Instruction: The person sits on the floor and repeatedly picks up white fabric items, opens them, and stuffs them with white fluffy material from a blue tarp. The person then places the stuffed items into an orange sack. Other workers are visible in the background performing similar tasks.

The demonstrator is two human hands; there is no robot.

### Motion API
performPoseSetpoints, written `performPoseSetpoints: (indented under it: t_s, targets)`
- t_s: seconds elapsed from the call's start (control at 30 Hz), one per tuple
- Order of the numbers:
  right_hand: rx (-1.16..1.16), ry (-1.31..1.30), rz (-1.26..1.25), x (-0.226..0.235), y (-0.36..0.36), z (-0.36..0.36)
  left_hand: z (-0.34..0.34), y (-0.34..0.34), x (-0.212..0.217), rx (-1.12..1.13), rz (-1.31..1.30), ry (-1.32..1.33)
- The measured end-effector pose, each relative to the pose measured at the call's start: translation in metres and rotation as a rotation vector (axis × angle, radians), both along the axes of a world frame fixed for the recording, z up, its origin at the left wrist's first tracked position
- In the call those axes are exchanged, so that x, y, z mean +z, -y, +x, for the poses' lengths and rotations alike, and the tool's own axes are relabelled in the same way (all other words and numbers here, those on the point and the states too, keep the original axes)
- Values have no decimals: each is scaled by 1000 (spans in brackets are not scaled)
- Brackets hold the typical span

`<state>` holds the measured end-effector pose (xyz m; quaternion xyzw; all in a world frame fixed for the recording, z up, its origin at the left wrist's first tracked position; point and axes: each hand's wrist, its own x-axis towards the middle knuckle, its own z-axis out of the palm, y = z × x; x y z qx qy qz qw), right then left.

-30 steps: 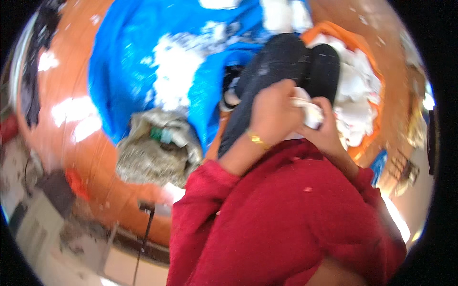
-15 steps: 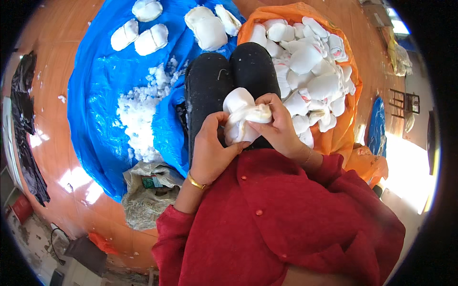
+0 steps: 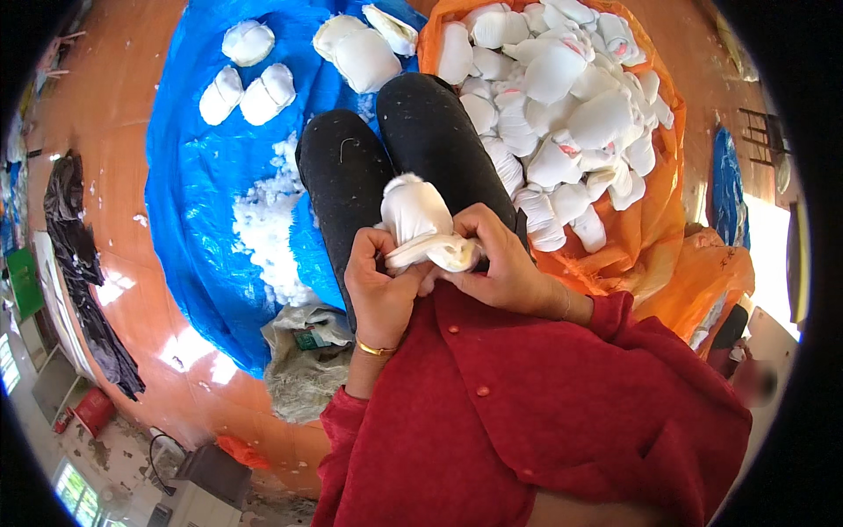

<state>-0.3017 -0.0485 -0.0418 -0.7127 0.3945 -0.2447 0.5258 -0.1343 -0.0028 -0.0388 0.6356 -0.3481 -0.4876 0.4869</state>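
Above my lap I hold a white stuffed cloth piece [image 3: 414,212], rounded and plump at its far end, with a bit of loose fluff on top. Its near edge is a bunched, cream-coloured cloth rim. My left hand [image 3: 379,285] pinches this edge from the left, thumb pointing inward. From the right, my right hand [image 3: 505,268] grips the folded rim between thumb and fingers. The two thumbs nearly meet beneath the roll. What lies inside the fold is hidden.
A blue plastic sheet [image 3: 198,202] on the left bears loose white stuffing [image 3: 268,233] and several stuffed white pieces [image 3: 364,60]. To the right, an orange sack [image 3: 654,224] brims with similar white pieces [image 3: 606,114]. A greyish woven bag [image 3: 303,378] lies left of my left forearm.
The cloth piece has turned in my hands: its rounded end now points away, with the rolled edge toward me. Both hands sit a little lower in view, and the whole view has shifted.
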Motion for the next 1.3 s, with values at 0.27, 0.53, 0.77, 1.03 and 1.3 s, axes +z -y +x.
performPoseSetpoints:
  t_s: [0.27, 0.53, 0.77, 1.03, 1.3]
  targets:
    - [-102, -51, 284, -18, 3, -23, -2, -9, -2, -273, 13, 40]
    - [-186, 359, 642, -22, 11, -28, -13, 0, 7, -194, 115, -122]
    - [-206, 406, 601, -36, 5, -34, -4, 3, -9, -300, 136, -243]
    - [-275, 495, 718, -41, 9, -29, -38, 6, -7, -188, 73, 285]
    - [-127, 168, 205, -29, -5, -30, -35, 6, 3, -11, 70, 395]
